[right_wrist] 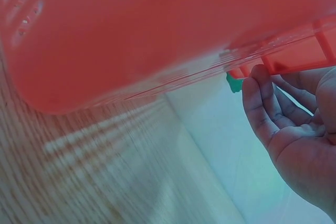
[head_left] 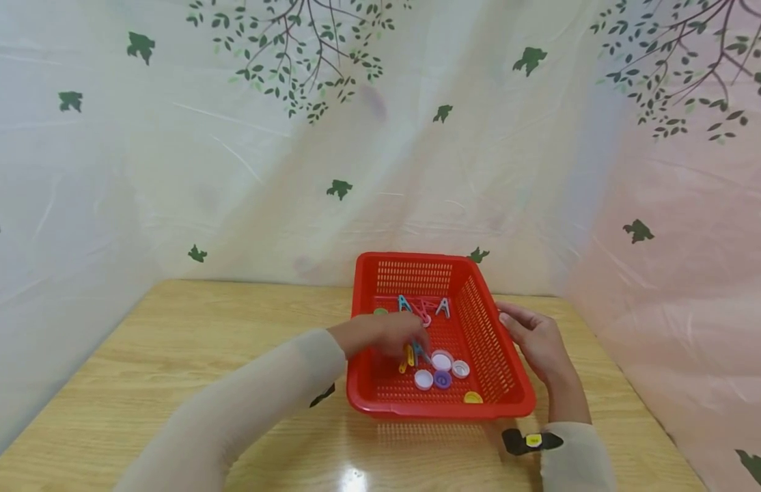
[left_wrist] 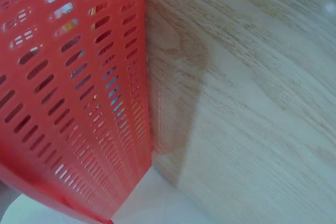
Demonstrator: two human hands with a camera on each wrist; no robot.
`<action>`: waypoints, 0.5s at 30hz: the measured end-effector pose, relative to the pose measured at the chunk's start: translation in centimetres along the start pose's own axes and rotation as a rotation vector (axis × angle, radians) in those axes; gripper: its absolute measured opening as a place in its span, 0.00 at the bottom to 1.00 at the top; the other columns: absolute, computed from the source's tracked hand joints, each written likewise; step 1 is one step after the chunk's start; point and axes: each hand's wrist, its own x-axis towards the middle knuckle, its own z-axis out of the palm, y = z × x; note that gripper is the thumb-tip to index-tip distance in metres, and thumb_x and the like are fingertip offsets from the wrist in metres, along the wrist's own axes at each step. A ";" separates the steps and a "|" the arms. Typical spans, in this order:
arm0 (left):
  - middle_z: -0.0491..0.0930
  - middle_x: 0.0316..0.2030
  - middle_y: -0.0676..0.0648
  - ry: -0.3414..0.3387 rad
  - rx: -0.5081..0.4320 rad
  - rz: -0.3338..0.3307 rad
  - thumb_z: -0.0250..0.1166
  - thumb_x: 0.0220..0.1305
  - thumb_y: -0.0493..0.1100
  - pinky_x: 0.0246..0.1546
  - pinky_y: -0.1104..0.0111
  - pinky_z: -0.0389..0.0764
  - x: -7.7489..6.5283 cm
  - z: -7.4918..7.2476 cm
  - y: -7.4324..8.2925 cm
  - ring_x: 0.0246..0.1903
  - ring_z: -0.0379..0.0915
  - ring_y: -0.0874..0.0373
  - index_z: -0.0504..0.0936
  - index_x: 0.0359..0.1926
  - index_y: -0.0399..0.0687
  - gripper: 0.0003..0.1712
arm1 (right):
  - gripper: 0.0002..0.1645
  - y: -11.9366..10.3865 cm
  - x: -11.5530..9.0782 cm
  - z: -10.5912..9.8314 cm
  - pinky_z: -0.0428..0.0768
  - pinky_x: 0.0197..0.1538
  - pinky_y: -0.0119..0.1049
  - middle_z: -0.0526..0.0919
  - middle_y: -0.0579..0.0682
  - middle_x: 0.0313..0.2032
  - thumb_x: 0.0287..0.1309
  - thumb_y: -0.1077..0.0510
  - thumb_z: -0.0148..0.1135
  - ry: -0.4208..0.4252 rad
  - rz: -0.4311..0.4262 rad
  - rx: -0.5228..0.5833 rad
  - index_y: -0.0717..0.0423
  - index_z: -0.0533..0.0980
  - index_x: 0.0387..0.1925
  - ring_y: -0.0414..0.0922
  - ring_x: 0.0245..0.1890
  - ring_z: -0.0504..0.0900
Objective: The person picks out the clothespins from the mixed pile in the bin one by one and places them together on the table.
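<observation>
A red plastic basket [head_left: 442, 410] with slotted walls stands on the table. My left hand [head_left: 404, 333] reaches over its left side with the fingers pointing down. Just below those fingers are yellow clothespins [head_left: 410, 354] and a blue clothespin [head_left: 417, 350]; the fingertips are hidden, so a grip on either cannot be made out. Outside the right wall, my right hand [head_left: 538, 342] holds the rim, its fingers curled up under the edge in the right wrist view. White bottle caps [head_left: 442, 360] and a purple cap [head_left: 443, 380] lie near the left hand.
At the basket's far end lie a blue clothespin [head_left: 404, 303], a pale clothespin [head_left: 443, 308], pink clothespins [head_left: 422, 311] and a green cap [head_left: 380, 311]. A yellow cap [head_left: 473, 397] sits near the front wall. The wooden table [head_left: 233, 328] meets a patterned curtain [head_left: 264, 225] behind.
</observation>
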 end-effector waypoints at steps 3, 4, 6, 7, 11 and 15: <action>0.82 0.52 0.55 0.024 -0.025 -0.045 0.76 0.59 0.37 0.59 0.64 0.79 -0.2 -0.2 -0.2 0.53 0.77 0.61 0.87 0.56 0.57 0.23 | 0.34 -0.1 0.0 -0.1 0.84 0.50 0.36 0.81 0.56 0.62 0.70 0.41 0.61 0.004 0.004 -0.006 0.54 0.73 0.70 0.40 0.50 0.86; 0.83 0.51 0.55 0.030 -0.041 -0.063 0.76 0.59 0.38 0.57 0.63 0.80 -0.2 -0.2 -0.2 0.52 0.77 0.61 0.86 0.56 0.56 0.23 | 0.35 -0.1 0.0 -0.1 0.84 0.51 0.36 0.81 0.55 0.62 0.70 0.41 0.61 0.005 0.006 -0.009 0.53 0.72 0.71 0.40 0.50 0.86; 0.83 0.49 0.54 0.040 -0.071 -0.092 0.76 0.60 0.39 0.56 0.64 0.81 -0.2 -0.3 -0.2 0.49 0.77 0.61 0.86 0.55 0.54 0.21 | 0.35 -0.1 -0.1 -0.2 0.84 0.51 0.35 0.81 0.55 0.62 0.70 0.40 0.61 0.004 0.007 -0.013 0.53 0.72 0.71 0.41 0.50 0.85; 0.84 0.47 0.53 0.047 -0.091 -0.113 0.75 0.61 0.40 0.54 0.64 0.82 -0.2 -0.3 -0.2 0.47 0.78 0.61 0.86 0.55 0.52 0.20 | 0.35 -0.1 -0.1 -0.2 0.84 0.51 0.35 0.81 0.55 0.62 0.69 0.40 0.61 0.003 0.006 -0.014 0.52 0.73 0.71 0.41 0.51 0.85; 0.82 0.38 0.54 0.071 -0.136 -0.216 0.75 0.63 0.45 0.45 0.68 0.80 -0.1 -0.3 0.0 0.39 0.76 0.61 0.86 0.51 0.49 0.16 | 0.34 0.0 0.0 -0.2 0.84 0.51 0.34 0.81 0.55 0.62 0.70 0.40 0.61 -0.005 0.000 -0.016 0.51 0.73 0.70 0.40 0.51 0.85; 0.80 0.33 0.54 0.091 -0.199 -0.296 0.76 0.61 0.50 0.38 0.71 0.78 -0.4 -0.1 0.5 0.35 0.74 0.60 0.86 0.46 0.48 0.17 | 0.35 0.1 0.0 -0.2 0.83 0.52 0.34 0.81 0.54 0.63 0.69 0.39 0.61 -0.006 -0.002 -0.018 0.50 0.73 0.70 0.41 0.53 0.84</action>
